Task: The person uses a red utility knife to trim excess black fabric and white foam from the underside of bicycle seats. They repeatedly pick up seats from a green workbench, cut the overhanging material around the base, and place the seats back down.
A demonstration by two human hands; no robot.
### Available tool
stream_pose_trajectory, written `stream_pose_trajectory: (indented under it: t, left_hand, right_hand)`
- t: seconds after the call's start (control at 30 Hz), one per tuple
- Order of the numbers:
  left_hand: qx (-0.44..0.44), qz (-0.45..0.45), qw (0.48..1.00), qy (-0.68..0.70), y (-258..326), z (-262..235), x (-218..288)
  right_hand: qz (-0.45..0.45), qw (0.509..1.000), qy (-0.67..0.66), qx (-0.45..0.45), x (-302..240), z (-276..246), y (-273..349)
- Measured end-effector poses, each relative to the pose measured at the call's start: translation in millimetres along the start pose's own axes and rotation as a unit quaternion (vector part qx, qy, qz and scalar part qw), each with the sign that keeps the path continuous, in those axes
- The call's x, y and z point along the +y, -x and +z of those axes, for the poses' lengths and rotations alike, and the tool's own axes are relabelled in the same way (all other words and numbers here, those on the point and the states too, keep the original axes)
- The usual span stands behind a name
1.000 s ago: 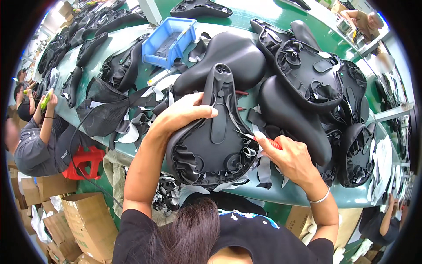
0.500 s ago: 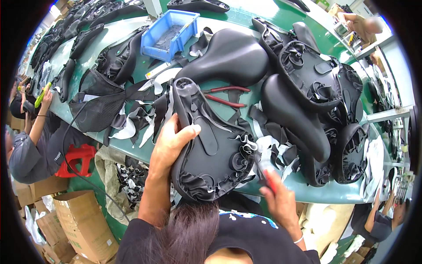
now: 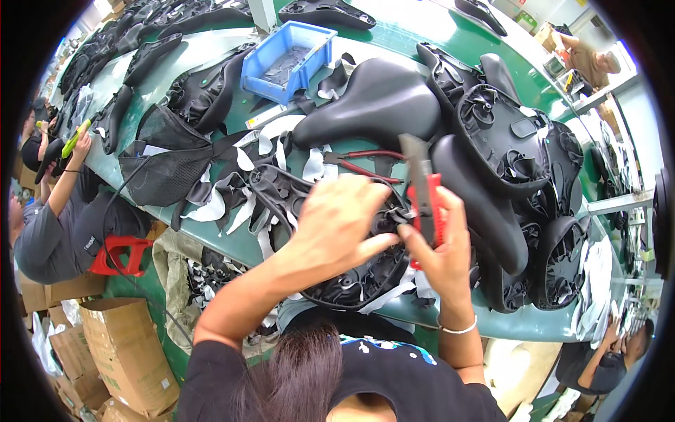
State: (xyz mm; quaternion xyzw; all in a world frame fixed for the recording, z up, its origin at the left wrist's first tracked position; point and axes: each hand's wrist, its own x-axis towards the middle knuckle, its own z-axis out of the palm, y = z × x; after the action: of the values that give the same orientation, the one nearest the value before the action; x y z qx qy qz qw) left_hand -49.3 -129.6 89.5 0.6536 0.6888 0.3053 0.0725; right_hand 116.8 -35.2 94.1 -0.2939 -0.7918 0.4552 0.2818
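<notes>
At centre frame, our left hand (image 3: 337, 221) pinches the trim on the upturned saddle (image 3: 330, 239). Our right hand (image 3: 439, 243) grips a red knife (image 3: 425, 200), fingers closed, just beside it.

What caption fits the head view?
Left hand steadies an upturned saddle; right hand holds a red-handled cutter.
</notes>
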Motion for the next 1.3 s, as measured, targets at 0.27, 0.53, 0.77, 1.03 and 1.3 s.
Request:
stream_pose_trajectory:
  t: [0.27, 0.53, 0.77, 1.03, 1.3]
  left_hand:
    - [-0.101, -0.031, 0.987, 0.119, -27, 23, -31]
    - [0.180, -0.219, 0.647, 0.708, -26, 5, -32]
    - [0.090, 0.020, 0.945, 0.314, -32, 4, -10]
    - [0.295, -0.169, 0.921, 0.191, -55, 20, -49]
    - [0.219, -0.212, 0.627, 0.717, 13, 13, -50]
  right_hand:
    - [-0.115, 0.940, 0.295, -0.125, 30, -48, 28]
    - [0.009, 0.907, 0.399, -0.137, 3, -23, 73]
    - [0.017, 0.888, 0.449, -0.095, -1, -18, 20]
    - [0.022, 0.866, 0.475, -0.156, -16, -12, 58]
    - [-0.156, 0.826, 0.505, -0.198, -7, -59, -44]
